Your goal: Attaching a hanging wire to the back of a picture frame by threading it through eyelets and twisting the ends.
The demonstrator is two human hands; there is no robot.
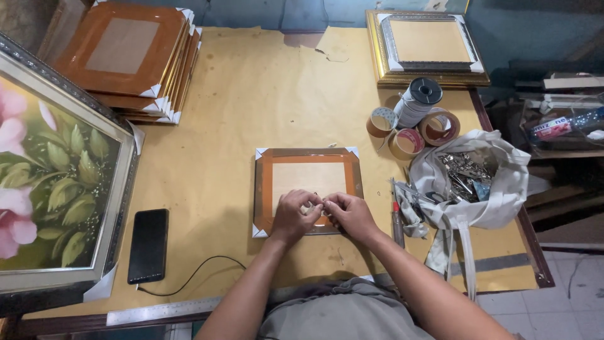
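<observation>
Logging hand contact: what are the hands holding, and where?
Both the left hand and right hand pinch something small over the brown picture frame, near its lower edge; what it is cannot be told.

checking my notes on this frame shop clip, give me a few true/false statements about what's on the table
1. Both hands, left hand and right hand, meet at the lower edge of the small brown frame. True.
2. The black phone lies to the right of that frame. False: it lies to the left, with a cable plugged in.
3. The white cloth bag holds metal parts. True.
4. The tape rolls sit beside the flower painting. False: they sit on the right side, near the bag.
5. The stack of brown frames is at the far left. True.
</observation>
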